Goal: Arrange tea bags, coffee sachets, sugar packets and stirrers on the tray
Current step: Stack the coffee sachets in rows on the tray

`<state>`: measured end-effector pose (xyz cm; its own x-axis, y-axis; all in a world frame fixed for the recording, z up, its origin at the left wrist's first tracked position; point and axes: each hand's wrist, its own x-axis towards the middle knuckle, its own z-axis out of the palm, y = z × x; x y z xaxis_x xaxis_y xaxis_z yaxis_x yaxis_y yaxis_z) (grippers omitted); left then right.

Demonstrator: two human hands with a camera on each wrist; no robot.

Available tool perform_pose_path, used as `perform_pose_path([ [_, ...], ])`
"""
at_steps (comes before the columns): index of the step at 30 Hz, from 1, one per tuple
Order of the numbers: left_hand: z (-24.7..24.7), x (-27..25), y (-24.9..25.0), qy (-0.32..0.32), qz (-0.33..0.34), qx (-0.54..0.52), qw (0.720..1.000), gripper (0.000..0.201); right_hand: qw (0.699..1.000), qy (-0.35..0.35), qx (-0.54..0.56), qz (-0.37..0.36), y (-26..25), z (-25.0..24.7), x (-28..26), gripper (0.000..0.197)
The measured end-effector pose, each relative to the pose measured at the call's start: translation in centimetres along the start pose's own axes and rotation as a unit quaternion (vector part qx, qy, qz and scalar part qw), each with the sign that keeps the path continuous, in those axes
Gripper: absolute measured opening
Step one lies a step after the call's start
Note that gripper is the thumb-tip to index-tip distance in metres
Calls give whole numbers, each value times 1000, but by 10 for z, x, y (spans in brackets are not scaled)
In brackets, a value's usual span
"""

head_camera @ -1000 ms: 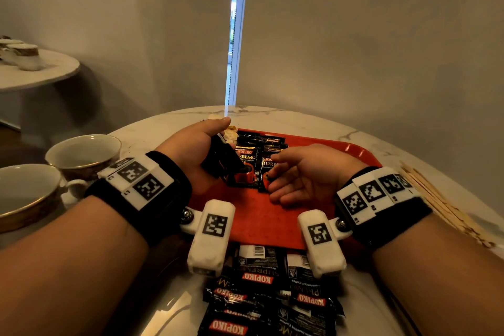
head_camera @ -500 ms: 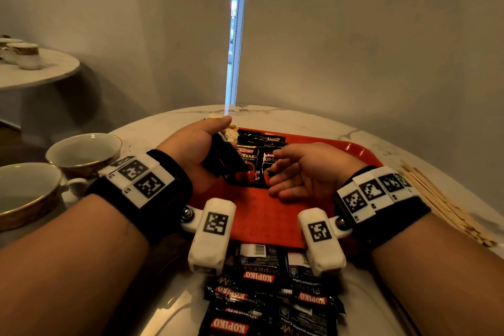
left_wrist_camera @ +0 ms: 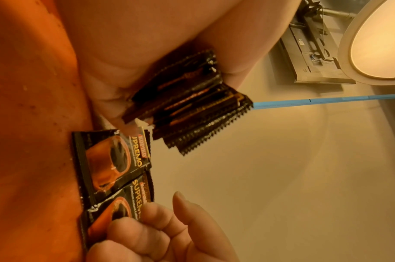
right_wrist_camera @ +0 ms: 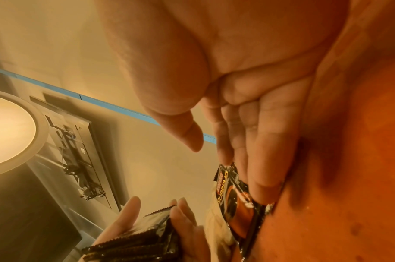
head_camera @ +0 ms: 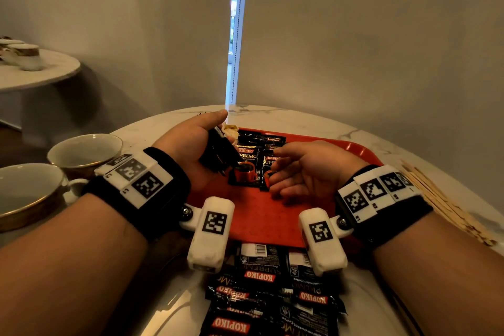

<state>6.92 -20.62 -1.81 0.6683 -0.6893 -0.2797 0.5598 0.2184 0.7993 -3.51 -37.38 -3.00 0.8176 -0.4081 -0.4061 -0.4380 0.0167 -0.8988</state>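
Marble table (head_camera: 313, 123): left hand (head_camera: 191, 144) clutches crinkly black sachets (head_camera: 218, 153); right hand (head_camera: 308, 172) grip slack, fingertips on flat sachet (head_camera: 268, 169)

To your left two gold-rimmed cups (head_camera: 81, 148) stand close together on the marble worktop (head_camera: 286, 117), a small round side table (head_camera: 41, 73) with more cups (head_camera: 26, 56) sits further back, and a round ceiling lamp (left_wrist_camera: 380, 40) glows overhead.

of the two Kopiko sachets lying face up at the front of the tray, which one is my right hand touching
The right-hand sachet, partly under your right hand's fingertips. Its neighbour, the left sachet, lies untouched near the left hand's bundle of sachets.
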Motion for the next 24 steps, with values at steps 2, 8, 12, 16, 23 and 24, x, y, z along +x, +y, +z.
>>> perform_pose_path([
  [2, -1, 2, 2, -6, -6, -12, 1000, 25, 1000, -1, 5, -29, -1, -1, 0, 25],
  [8, 4, -5, 2, -82, 0, -33, 996, 28, 965, -38, 14, -260, -12, 2, -8, 30],
  [12, 6, -10, 0, -154, -30, -18, 987, 58, 941, -107, -8, -321, -16, 11, -19, 50],
  [16, 5, -11, 0, -130, -26, 0, 991, 57, 941, -114, -31, -316, -17, 18, -24, 52],
  [23, 4, -10, 2, -127, -36, 27, 991, 63, 942, -51, -70, -324, -18, 15, -27, 33],
  [24, 3, -8, 2, -121, -32, 41, 991, 64, 941, -49, -73, -327, -18, 16, -27, 31],
])
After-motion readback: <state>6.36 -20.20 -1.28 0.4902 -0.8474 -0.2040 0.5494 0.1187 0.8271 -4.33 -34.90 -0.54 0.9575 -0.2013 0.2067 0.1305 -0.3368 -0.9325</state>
